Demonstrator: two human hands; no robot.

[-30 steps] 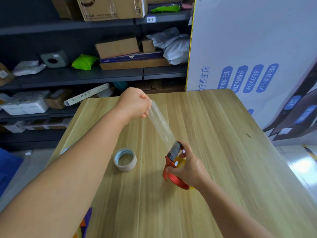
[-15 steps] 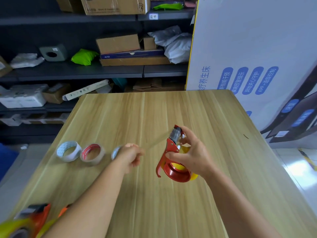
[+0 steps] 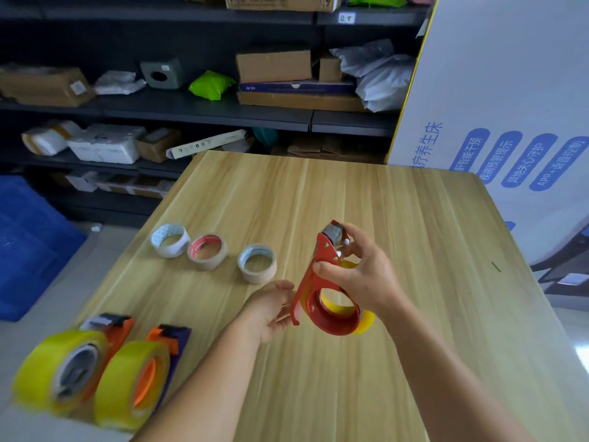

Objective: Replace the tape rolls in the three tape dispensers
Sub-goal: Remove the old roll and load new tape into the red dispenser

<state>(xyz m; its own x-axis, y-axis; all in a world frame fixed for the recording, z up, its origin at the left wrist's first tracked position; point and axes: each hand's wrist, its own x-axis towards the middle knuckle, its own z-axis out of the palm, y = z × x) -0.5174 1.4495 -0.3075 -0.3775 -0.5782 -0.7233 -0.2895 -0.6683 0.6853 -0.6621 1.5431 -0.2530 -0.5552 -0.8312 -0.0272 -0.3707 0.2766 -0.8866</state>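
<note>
Wooden table (image 3: 414, 218) stands before cluttered dark shelves (image 3: 191, 105).

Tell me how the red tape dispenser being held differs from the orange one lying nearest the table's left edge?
The red dispenser is held up above the table in the right hand; the orange dispenser lies on the table, untouched. The red one's yellow roll looks thin and mostly hidden behind its hub; the orange one's roll is fat and faces the camera. Both carry yellowish tape.
</note>
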